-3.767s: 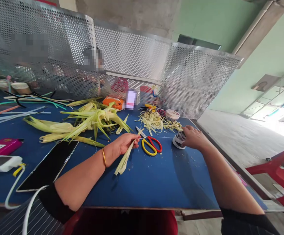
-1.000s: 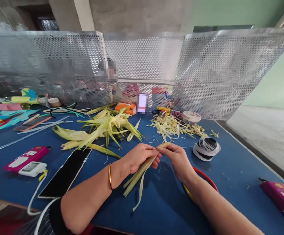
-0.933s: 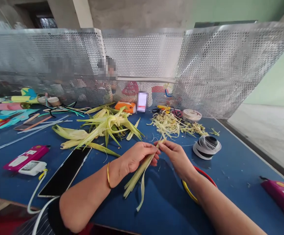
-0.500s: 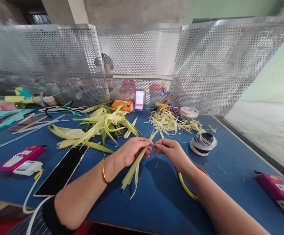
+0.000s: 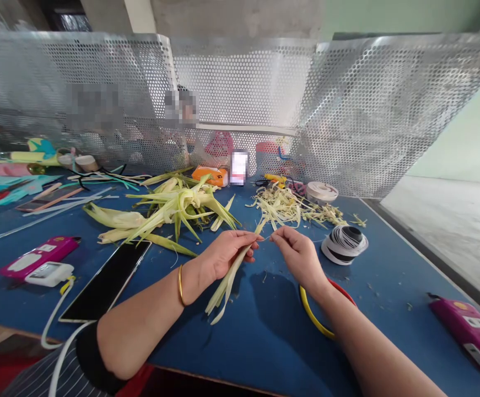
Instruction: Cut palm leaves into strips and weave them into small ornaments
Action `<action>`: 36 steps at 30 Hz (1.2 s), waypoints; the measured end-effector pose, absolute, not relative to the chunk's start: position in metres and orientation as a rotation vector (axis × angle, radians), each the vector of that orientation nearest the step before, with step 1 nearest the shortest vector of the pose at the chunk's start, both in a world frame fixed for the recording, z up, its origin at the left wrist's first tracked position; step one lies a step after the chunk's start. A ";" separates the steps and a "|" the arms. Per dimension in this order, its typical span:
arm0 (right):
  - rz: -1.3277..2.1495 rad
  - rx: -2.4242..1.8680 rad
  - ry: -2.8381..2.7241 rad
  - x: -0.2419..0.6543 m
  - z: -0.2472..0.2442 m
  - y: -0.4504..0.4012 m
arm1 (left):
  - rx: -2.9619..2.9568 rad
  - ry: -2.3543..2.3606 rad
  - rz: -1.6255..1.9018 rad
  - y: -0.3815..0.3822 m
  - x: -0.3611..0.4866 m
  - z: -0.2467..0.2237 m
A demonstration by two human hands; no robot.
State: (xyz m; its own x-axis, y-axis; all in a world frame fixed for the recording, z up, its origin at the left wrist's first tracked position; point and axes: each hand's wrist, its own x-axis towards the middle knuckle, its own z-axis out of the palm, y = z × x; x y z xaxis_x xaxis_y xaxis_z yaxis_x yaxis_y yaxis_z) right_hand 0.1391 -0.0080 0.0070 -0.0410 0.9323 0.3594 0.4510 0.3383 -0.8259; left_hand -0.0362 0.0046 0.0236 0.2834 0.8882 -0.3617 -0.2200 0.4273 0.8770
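Note:
My left hand (image 5: 232,253) is closed on a small bundle of pale green corn husk strips (image 5: 225,291), whose loose ends hang down toward the front of the table. Just to the right, my right hand (image 5: 295,251) pinches a thin white thread (image 5: 268,238) that stretches between the two hands. A spool of white thread with black bands (image 5: 344,243) stands to the right of my right hand. Beyond my left hand lies a heap of green husks (image 5: 182,207), and past my right hand is a pile of shredded strips (image 5: 279,204).
On the blue table (image 5: 240,353) are a dark tablet (image 5: 108,281), a magenta device (image 5: 41,259) and another magenta device (image 5: 469,336). A yellow and red ring (image 5: 314,317) lies under my right wrist. A perforated metal screen (image 5: 240,77) stands behind, with a person beyond it.
My right hand has moved a little away from my left hand, so thread now shows between them. The view has shifted slightly.

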 end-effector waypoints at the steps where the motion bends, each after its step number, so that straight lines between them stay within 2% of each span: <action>1: 0.616 -1.264 -1.664 0.139 0.007 -0.008 | 0.849 1.012 0.847 0.004 -0.036 0.023; 14: 0.293 -1.323 -1.741 0.138 0.013 -0.017 | 1.236 1.057 0.823 0.004 -0.041 0.023; 19: -0.019 -1.210 -1.910 0.142 0.014 -0.021 | 1.427 1.165 0.808 0.004 -0.041 0.024; 24: -0.356 -1.074 -2.205 0.146 0.018 -0.025 | 1.996 1.224 0.750 0.000 -0.041 0.025; 27: -0.143 -1.146 -2.209 0.150 0.022 -0.022 | 2.268 1.094 0.662 -0.004 -0.041 0.026; 33: 0.907 -1.368 -1.801 0.163 0.025 -0.006 | 2.312 0.833 0.635 -0.001 -0.044 0.031; 36: 1.241 -1.337 -1.565 0.161 0.020 -0.002 | 2.165 0.882 0.769 0.001 -0.045 0.034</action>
State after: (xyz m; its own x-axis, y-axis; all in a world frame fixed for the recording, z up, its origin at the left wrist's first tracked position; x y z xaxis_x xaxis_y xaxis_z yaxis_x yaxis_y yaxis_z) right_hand 0.1611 -0.0023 0.0200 -0.2012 0.9776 -0.0620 0.2826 -0.0027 -0.9592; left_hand -0.0451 0.0010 0.0339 0.5984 0.7567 0.2631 0.3635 -0.5491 0.7525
